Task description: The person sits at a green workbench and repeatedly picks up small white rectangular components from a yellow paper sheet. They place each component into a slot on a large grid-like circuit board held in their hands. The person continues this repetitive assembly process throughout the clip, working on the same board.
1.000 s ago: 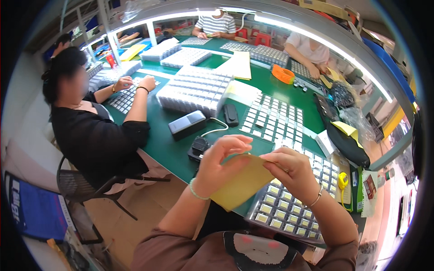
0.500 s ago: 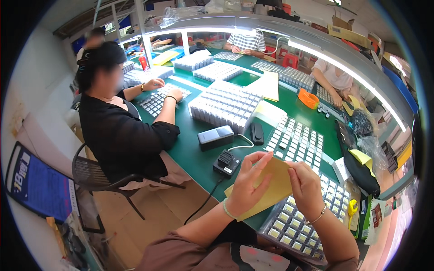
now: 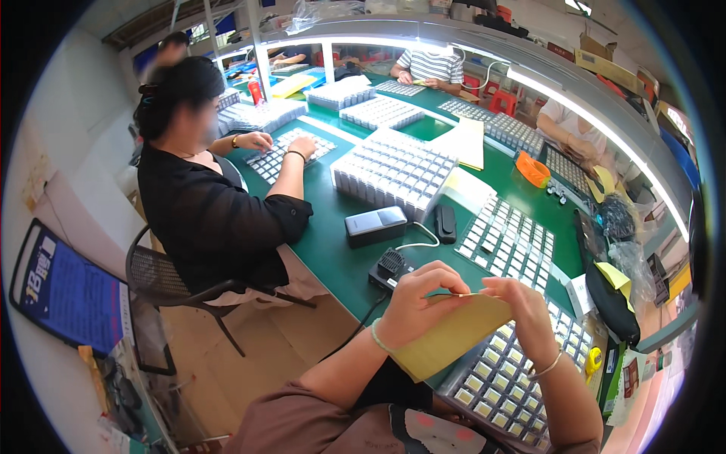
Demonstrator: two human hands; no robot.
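Note:
A yellow paper sheet [image 3: 452,340] hangs tilted between my hands, above the table's near edge. My left hand [image 3: 420,296] is closed in a pinch on its upper edge, thumb and fingertips together. At the sheet's upper right, my right hand [image 3: 529,314] has its fingers bent over the edge and gripping it; the thumb is partly hidden. Below and right of the sheet lies a tray of small square pieces with yellowish tops [image 3: 499,382], partly covered by my right forearm. Beyond my hands rests another tray of white-topped square pieces [image 3: 508,238].
A stack of filled trays [image 3: 393,170] stands beyond a silver-and-black box [image 3: 376,224] and a small black cabled device [image 3: 389,265]. At left, a seated co-worker [image 3: 219,197] handles a tray. An orange tape roll [image 3: 533,169] and a yellow tape measure [image 3: 594,360] lie at right.
My left hand has gone from spread fingers to a pinch on the sheet's upper edge. The sheet has turned flatter and my right hand's fingers have shifted over its edge. The view has shifted slightly.

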